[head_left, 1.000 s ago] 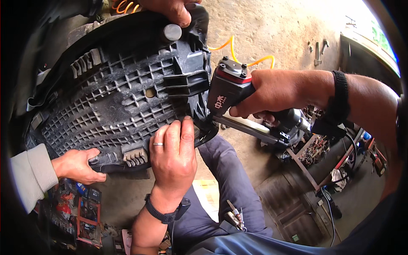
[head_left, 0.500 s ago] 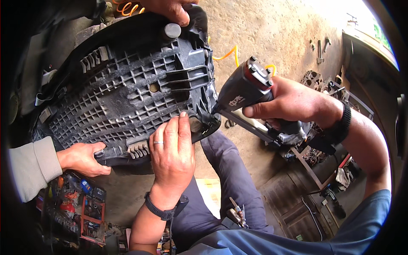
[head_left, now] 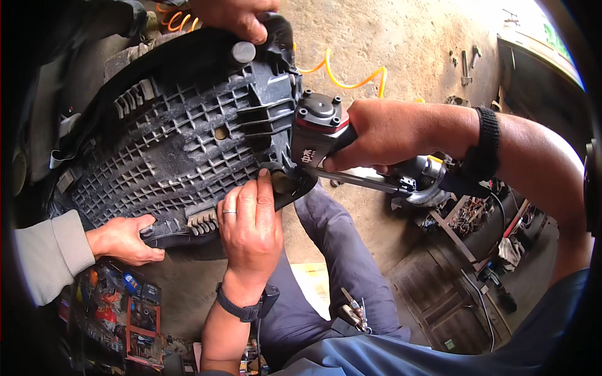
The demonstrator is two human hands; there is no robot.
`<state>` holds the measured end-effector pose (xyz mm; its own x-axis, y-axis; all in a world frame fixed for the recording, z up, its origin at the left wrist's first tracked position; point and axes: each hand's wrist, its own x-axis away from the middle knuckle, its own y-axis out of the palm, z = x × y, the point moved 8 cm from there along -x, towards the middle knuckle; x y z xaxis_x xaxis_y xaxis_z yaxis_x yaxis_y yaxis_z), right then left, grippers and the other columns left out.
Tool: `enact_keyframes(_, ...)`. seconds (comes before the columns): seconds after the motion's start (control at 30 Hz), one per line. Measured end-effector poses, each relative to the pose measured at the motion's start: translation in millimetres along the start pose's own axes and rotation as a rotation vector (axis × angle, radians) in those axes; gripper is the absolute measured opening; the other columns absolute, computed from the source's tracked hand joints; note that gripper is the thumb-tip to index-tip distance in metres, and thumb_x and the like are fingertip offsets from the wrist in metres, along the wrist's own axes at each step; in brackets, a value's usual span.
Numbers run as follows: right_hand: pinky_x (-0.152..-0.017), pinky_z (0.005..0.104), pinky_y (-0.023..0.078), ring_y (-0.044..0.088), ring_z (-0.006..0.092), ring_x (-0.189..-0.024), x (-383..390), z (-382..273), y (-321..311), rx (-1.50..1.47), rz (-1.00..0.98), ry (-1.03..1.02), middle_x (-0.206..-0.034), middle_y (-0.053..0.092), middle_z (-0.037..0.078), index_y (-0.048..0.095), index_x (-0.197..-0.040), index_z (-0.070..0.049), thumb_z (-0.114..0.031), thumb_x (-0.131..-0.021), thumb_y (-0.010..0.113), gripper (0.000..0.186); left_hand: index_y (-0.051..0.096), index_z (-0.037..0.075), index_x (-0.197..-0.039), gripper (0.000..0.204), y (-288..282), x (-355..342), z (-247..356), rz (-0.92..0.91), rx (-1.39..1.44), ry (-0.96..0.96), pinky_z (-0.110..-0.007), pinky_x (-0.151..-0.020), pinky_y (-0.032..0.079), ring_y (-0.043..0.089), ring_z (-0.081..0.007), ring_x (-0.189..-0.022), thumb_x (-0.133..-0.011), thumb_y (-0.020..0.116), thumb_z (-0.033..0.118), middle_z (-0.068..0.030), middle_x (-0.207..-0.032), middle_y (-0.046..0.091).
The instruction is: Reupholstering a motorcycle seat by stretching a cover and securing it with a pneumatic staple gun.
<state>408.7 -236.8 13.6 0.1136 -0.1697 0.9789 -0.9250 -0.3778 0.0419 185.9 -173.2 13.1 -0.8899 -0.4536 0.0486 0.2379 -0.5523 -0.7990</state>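
A motorcycle seat is held underside up, showing its black ribbed plastic base with black cover material around the rim. My left hand grips the seat's near edge, fingertips on the base beside a round rubber pad; its thumb is hidden. In my right hand is a black air stapler, my fingers wrapped round its handle. Its nose sits at the seat's right edge; whether it touches is hidden behind the tool. Another person's hands hold the seat, one at the lower left and one at the top.
An orange coiled air hose runs behind the stapler. Tools lie on the concrete floor, among them a hammer. At the lower left stands a red-framed tool rack with cluttered parts. Pliers lie over my lap.
My right hand has swung the stapler left and turned it, bringing its head over the seat's right edge. The seat has shifted slightly left in view. My left hand keeps its hold.
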Motion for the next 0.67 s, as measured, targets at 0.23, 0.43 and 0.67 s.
enact_keyframes(0.23, -0.075, 0.0284, 0.054, 0.064, 0.007, -0.086, 40.3, 85.7, -16.1, -0.434, 0.344, -0.351, -0.101, 0.073, -0.001, 0.071, -0.134, -0.005, -0.03, -0.097, 0.086, 0.047, 0.062, -0.005, -0.152, 0.078, -19.1, 8.2, 8.5, -0.092, -0.036, -0.04, -0.051, -0.114, 0.051, 0.061, -0.0425, -0.131, -0.08, 0.092, 0.007, -0.0233, -0.144, 0.063)
enact_keyframes(0.43, -0.113, 0.0418, 0.05, 0.063, 0.0297, -0.128, -70.8, 287.1, 20.6, -0.297, 0.613, -0.333, -0.141, 0.067, 0.017, 0.044, -0.168, -0.004, -0.008, -0.09, 0.069, 0.082, 0.074, -0.006, -0.129, 0.047, -41.7, 37.4, 32.5, -0.093, 0.085, 0.121, -0.05, -0.099, 0.058, 0.07, -0.0399, -0.112, -0.084, 0.087, 0.004, -0.0196, -0.125, 0.072)
enact_keyframes(0.67, -0.134, 0.0508, 0.034, 0.042, 0.0417, -0.163, -371.5, 492.2, 58.3, 0.003, 0.606, -0.194, -0.175, 0.045, 0.023, 0.032, -0.175, -0.007, 0.007, -0.092, 0.057, 0.089, 0.082, 0.003, -0.113, 0.028, 37.2, 95.2, 13.8, -0.493, 0.098, -0.091, -0.043, -0.095, 0.06, 0.075, -0.0346, -0.101, -0.085, 0.086, 0.007, -0.0118, -0.106, 0.077)
